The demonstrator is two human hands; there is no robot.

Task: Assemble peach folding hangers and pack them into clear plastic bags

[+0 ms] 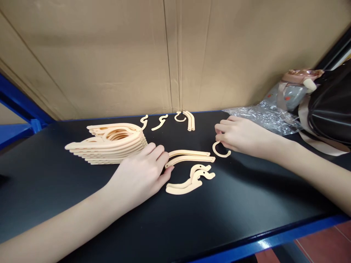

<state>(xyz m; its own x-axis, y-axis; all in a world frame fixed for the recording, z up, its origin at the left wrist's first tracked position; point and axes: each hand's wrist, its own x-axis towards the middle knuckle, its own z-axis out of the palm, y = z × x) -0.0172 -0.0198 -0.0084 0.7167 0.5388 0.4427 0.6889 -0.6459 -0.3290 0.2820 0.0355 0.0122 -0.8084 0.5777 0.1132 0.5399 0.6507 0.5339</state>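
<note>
My left hand rests low over the table, its fingers curled and thumb closing at the left ends of two slim, curved cream plastic hanger arms. Between my right hand's fingertips is the upper end of a cream hanger hook, which lies just right of the arms. Nearer to me, two wavy hanger pieces with small holes overlap each other. A tall stack of folded cream hangers stands left of and beyond my left hand, which covers its near right corner.
Along the table's back lie a wavy piece, another leaning by the stack, a hook and two short arms. Behind my right hand are crumpled clear plastic, a bottle and a black bag. Cardboard walls the back.
</note>
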